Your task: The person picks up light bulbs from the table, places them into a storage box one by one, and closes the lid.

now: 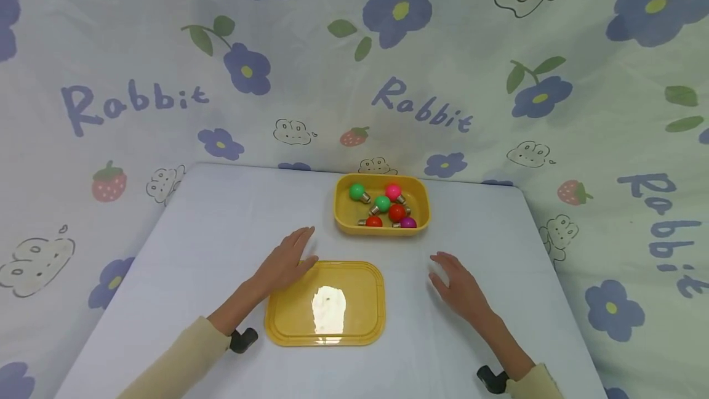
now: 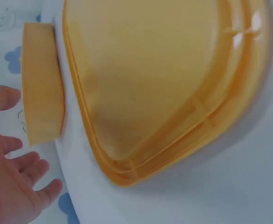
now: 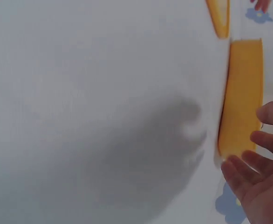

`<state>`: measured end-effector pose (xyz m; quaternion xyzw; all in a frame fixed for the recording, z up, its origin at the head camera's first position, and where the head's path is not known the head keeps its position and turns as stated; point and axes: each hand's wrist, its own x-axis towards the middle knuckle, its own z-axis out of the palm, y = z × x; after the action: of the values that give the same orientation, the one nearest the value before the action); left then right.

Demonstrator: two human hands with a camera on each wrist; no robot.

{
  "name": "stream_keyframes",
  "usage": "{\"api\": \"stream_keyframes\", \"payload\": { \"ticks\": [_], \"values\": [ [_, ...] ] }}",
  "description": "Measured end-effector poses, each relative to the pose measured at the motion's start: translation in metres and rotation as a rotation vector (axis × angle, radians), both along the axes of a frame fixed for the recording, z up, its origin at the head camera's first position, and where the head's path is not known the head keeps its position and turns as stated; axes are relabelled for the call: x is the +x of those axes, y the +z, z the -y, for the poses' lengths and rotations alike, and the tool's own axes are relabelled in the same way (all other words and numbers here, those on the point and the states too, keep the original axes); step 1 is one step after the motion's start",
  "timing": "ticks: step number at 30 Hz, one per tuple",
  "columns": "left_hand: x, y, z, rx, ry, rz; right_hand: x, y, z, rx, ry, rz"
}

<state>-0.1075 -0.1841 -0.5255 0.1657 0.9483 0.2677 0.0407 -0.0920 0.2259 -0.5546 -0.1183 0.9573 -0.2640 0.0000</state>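
A yellow bin (image 1: 382,231) at the back of the table holds several small colored light bulbs, among them a green bulb (image 1: 357,191), a pink bulb (image 1: 393,191) and a purple bulb (image 1: 408,222). In front of it lies a flat yellow tray (image 1: 288,313) with nothing on it. My left hand (image 1: 284,263) hovers over the tray's back left corner, fingers extended and holding nothing. To the right of the tray, my right hand (image 1: 461,288) is held above the table with relaxed, spread fingers, and its shadow falls on the cloth in the right wrist view.
A white cloth covers the table (image 1: 432,350). Behind it and along the sides hangs a patterned curtain (image 1: 310,79) with flowers, strawberries and lettering. The bin stands close to the table's back edge.
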Motion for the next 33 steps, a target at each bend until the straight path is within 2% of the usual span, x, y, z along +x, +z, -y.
{"api": "stream_keyframes", "payload": {
  "ticks": [4,7,11,15,20,27,33],
  "values": [
    [0.021,0.0,0.008,0.032,0.057,0.041,0.012,0.0,0.014,-0.122,-0.013,0.121],
    [0.034,-0.001,0.016,0.066,0.115,0.111,0.018,-0.001,0.023,-0.188,-0.018,0.222],
    [0.051,-0.008,0.026,0.087,0.172,0.175,0.024,-0.004,0.034,-0.22,-0.003,0.305],
    [0.064,-0.018,0.034,0.086,0.215,0.197,0.03,-0.009,0.043,-0.207,0.034,0.327],
    [0.077,-0.023,0.038,0.055,0.273,0.18,0.035,-0.015,0.056,-0.211,0.086,0.317],
    [0.09,-0.018,0.036,0.0,0.365,0.216,0.038,-0.013,0.073,-0.215,0.09,0.352],
    [0.093,-0.016,0.029,0.073,0.387,0.194,0.039,-0.012,0.082,-0.223,0.091,0.364]
  ]
}}
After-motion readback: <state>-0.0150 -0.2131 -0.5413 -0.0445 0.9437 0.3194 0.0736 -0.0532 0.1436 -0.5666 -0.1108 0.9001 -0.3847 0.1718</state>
